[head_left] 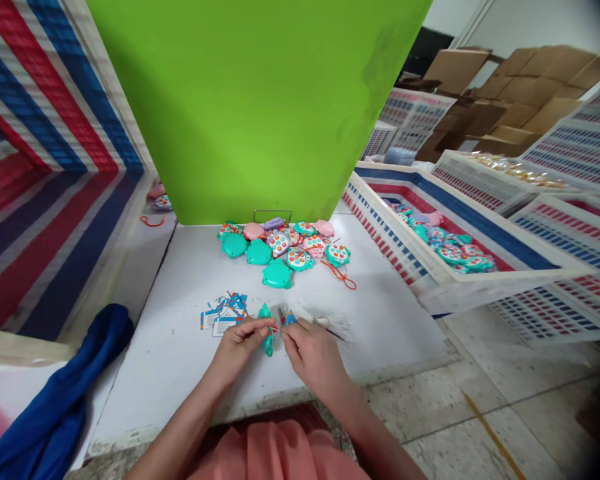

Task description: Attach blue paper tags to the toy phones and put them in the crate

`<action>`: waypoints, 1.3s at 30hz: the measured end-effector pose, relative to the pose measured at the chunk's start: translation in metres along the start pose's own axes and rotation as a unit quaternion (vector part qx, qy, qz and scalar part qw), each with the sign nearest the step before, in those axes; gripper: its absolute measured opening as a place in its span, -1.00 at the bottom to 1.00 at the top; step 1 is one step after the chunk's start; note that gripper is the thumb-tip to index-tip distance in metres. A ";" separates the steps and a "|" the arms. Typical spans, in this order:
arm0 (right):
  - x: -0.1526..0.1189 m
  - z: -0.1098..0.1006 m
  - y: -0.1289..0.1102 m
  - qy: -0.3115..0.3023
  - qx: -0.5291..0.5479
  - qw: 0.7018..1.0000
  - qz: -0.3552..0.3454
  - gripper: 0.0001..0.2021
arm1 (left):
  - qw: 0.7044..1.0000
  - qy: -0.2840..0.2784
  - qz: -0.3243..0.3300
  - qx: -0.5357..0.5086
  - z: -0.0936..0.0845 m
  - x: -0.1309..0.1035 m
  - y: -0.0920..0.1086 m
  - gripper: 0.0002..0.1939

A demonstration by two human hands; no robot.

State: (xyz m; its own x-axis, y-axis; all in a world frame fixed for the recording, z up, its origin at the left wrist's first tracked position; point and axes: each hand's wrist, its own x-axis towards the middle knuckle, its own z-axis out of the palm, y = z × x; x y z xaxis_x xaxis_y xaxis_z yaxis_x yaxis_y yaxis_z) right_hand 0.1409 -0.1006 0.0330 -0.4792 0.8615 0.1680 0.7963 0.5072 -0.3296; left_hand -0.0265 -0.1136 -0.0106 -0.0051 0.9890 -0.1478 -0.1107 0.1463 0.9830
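"What were the hands doing?"
"The left hand (245, 337) pinched a teal toy (269, 347) on edge over the tabletop (180, 363). The right hand (310, 343) was curled just beside it; I couldn't tell what it gripped."
"And around them?"
"Printed cards (227, 325) lay leftward, more toys (277, 273) beyond, and a green panel (265, 113) blocked the view behind."

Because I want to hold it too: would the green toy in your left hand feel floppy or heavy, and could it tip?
The green toy looks stiff: its slim outline shows no bend. It is probably light, as the left hand only pinches it. Turned edge-on, it might tip flat if let go.
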 end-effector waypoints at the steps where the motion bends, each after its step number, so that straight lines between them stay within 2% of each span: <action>1: 0.001 0.002 0.000 -0.001 0.016 1.000 -0.001 -0.80 | 1.000 -0.003 0.009 0.024 0.000 0.000 0.000 -0.76; 4: 0.002 0.009 0.003 0.005 0.102 0.995 0.005 -0.80 | 0.990 -0.008 0.062 0.129 -0.001 0.001 0.004 -0.83; 7: 0.004 0.015 0.007 0.016 0.249 0.967 0.039 -0.85 | 0.954 0.012 0.153 0.257 -0.003 0.005 0.017 -0.88; 11: 0.009 0.018 0.008 -0.013 0.469 0.880 0.077 -0.80 | 0.895 0.001 0.259 0.364 -0.005 0.014 0.039 -0.84; 14: 0.016 0.015 0.005 -0.032 0.553 0.826 0.103 -0.85 | 0.864 -0.012 0.309 0.396 -0.003 0.021 0.052 -0.81; 17: 0.021 0.010 0.002 -0.053 0.598 0.783 0.164 -0.76 | 0.851 -0.014 0.339 0.402 -0.003 0.024 0.060 -0.82; 20: 0.024 0.007 0.002 -0.068 0.621 0.756 0.193 -0.71 | 0.843 -0.029 0.354 0.404 -0.006 0.019 0.065 -0.84; 25: 0.027 0.009 0.004 -0.076 0.646 0.732 0.203 -0.73 | 0.812 -0.140 0.370 0.428 -0.007 -0.002 0.066 -0.82; 28: 0.028 0.010 0.001 -0.066 0.667 0.713 0.206 -0.72 | 0.792 -0.123 0.390 0.452 -0.003 -0.012 0.060 -0.82; 32: 0.028 0.008 -0.004 -0.068 0.710 0.666 0.220 -0.72 | 0.765 -0.073 0.422 0.481 0.001 -0.017 0.049 -0.73; 35: 0.027 0.009 -0.006 -0.076 0.719 0.650 0.236 -0.74 | 0.751 -0.069 0.433 0.494 0.001 -0.018 0.043 -0.69; 37: 0.026 0.011 -0.006 -0.080 0.720 0.647 0.239 -0.76 | 0.751 -0.074 0.445 0.482 0.000 -0.019 0.040 -0.68; 39: 0.025 0.014 -0.006 -0.079 0.723 0.645 0.234 -0.76 | 0.764 -0.064 0.452 0.456 0.000 -0.019 0.038 -0.73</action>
State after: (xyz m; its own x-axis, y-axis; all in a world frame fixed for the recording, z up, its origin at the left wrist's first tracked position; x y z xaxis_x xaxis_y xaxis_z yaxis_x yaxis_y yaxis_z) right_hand 0.1193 -0.0823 0.0255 -0.4336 0.8414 -0.3226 -0.2551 -0.4580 -0.8516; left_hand -0.0308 -0.1272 0.0297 0.4335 0.6803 0.5910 0.6197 -0.7012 0.3526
